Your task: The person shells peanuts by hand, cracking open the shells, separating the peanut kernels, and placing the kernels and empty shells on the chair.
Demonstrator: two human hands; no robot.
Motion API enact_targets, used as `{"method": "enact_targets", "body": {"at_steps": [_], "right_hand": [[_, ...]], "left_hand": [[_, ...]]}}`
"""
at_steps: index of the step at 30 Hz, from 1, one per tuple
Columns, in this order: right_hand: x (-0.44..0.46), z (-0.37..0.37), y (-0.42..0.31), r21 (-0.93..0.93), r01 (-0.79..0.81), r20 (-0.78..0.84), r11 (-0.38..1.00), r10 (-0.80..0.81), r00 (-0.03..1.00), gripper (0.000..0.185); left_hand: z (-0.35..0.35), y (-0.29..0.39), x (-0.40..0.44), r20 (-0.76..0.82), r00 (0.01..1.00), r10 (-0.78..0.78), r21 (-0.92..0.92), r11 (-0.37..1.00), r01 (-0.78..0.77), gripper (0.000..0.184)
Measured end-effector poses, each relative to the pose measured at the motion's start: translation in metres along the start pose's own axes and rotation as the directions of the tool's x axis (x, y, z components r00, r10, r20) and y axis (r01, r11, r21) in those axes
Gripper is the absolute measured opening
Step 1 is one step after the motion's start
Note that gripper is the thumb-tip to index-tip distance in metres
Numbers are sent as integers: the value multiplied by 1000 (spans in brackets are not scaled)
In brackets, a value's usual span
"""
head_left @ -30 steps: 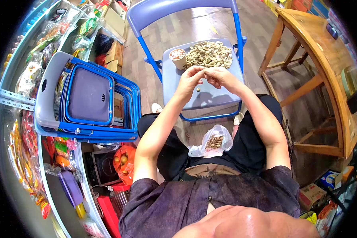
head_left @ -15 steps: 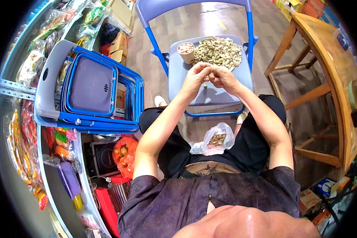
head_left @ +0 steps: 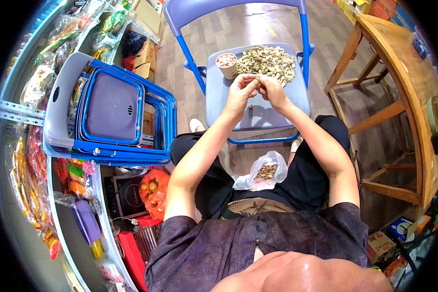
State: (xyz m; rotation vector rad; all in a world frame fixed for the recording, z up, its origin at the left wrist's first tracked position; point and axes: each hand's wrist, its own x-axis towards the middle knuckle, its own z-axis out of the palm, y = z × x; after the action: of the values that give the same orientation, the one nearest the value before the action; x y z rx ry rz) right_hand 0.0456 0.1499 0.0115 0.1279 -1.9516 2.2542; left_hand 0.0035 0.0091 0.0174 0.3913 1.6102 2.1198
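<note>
My left hand (head_left: pixel 240 94) and my right hand (head_left: pixel 273 92) meet above the seat of a blue-framed folding chair (head_left: pixel 221 107). Fingers of both are pinched together at the tips, and whatever sits between them is too small and covered to name. Just beyond lies a heap of pale greenish-beige pods (head_left: pixel 266 62). To its left stands a paper cup (head_left: pixel 228 72) filled with pink and white kernels. One small greenish bit (head_left: pixel 250 106) rests on the seat below my hands. In my lap, an open clear plastic bag (head_left: pixel 259 179) holds brown nut-like pieces (head_left: pixel 266 171).
Folded blue chairs (head_left: pixel 113 104) lean at the left against shelves of packaged goods (head_left: pixel 29 180). A wooden table (head_left: pixel 399 97) stands at the right. An orange bag (head_left: pixel 153 192) with round things sits low on the left, beside a red box (head_left: pixel 130 258).
Both hands stay together over the seat, with slight finger movement at the tips. The whole view has shifted a little; the cup, heap and bag are unchanged.
</note>
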Motion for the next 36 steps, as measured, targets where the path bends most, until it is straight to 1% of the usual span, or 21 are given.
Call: {"method": "enact_targets", "body": {"at_steps": [1, 2, 4, 8, 10, 11, 13, 17, 19, 21, 23, 26, 27, 29, 30, 31, 32, 33, 34, 35, 36], "right_hand": [[-2, 3, -5, -82, 96, 15, 992, -95, 995, 44], [-2, 0, -1, -80, 95, 15, 992, -94, 995, 44], [-1, -4, 4, -46, 10, 89, 999, -6, 996, 44], [-3, -9, -1, -116, 35, 134, 993, -20, 991, 43], [0, -16, 1, -43, -231, 168, 972, 235, 957, 41], [-1, -17, 3, -41, -229, 167, 972, 233, 958, 41], [-5, -13, -12, -41, -161, 174, 986, 166, 971, 45], [-11, -18, -17, -88, -131, 163, 987, 144, 976, 46], [-10, -23, -15, 54, -384, 208, 922, 366, 907, 46], [-11, -24, -14, 41, -383, 190, 923, 369, 910, 46], [-12, -26, -11, 29, -383, 170, 923, 373, 912, 45], [-13, -28, -12, -47, -368, 180, 929, 370, 911, 40], [-16, -23, -17, -113, -220, 160, 969, 237, 958, 37], [-18, -22, -17, -181, -68, 147, 981, 96, 985, 34], [-18, -23, -14, -130, -105, 166, 986, 126, 978, 31], [-18, -24, -11, -79, -141, 187, 987, 154, 970, 29], [-18, -25, -9, -79, -141, 186, 987, 153, 971, 29], [-19, -23, -13, 144, -249, 211, 958, 216, 953, 30], [-19, -21, -16, 355, -346, 252, 868, 268, 930, 31], [-19, -21, -19, 354, -345, 255, 869, 265, 930, 31], [-20, -22, -22, 378, -344, 306, 860, 234, 923, 33]], "left_hand": [[-2, -2, 1, 7, 1000, 30, 28, 999, -31, 23], [-4, -4, 2, 6, 1000, 30, 29, 999, -30, 23], [-4, -4, 1, -7, 993, 117, 126, 985, -115, 17], [-1, 2, -3, 34, 992, 125, 95, 987, -128, 13], [1, 2, -2, 32, 989, 141, 142, 979, -144, 12], [0, 1, -2, 33, 989, 141, 143, 979, -144, 12], [-4, -1, 0, 98, 982, 160, 299, 937, -183, 14], [1, 3, -1, 105, 981, 163, 345, 919, -190, 12], [2, 6, -1, 123, 984, 129, 290, 944, -160, 10], [1, 4, -1, 106, 986, 126, 306, 940, -153, 8], [1, 2, -2, 118, 986, 117, 405, 901, -156, 7], [2, 0, -2, 110, 986, 127, 500, 850, -165, 6], [3, -1, -3, 112, 986, 126, 500, 850, -165, 6], [6, -3, -5, 95, 984, 152, 375, 910, -177, 7], [6, -3, -5, 97, 984, 151, 375, 910, -177, 7], [5, -1, -5, 88, 988, 127, 291, 945, -147, 9], [3, 0, -5, 82, 991, 102, 204, 972, -117, 11], [2, 2, -5, 82, 991, 103, 204, 972, -118, 11], [1, 5, -5, 120, 992, 35, 23, 999, -38, 12], [-1, 8, -6, 168, 985, -25, -153, 987, 51, 14], [-2, 11, -7, 184, 981, -60, -189, 977, 95, 20]]}}
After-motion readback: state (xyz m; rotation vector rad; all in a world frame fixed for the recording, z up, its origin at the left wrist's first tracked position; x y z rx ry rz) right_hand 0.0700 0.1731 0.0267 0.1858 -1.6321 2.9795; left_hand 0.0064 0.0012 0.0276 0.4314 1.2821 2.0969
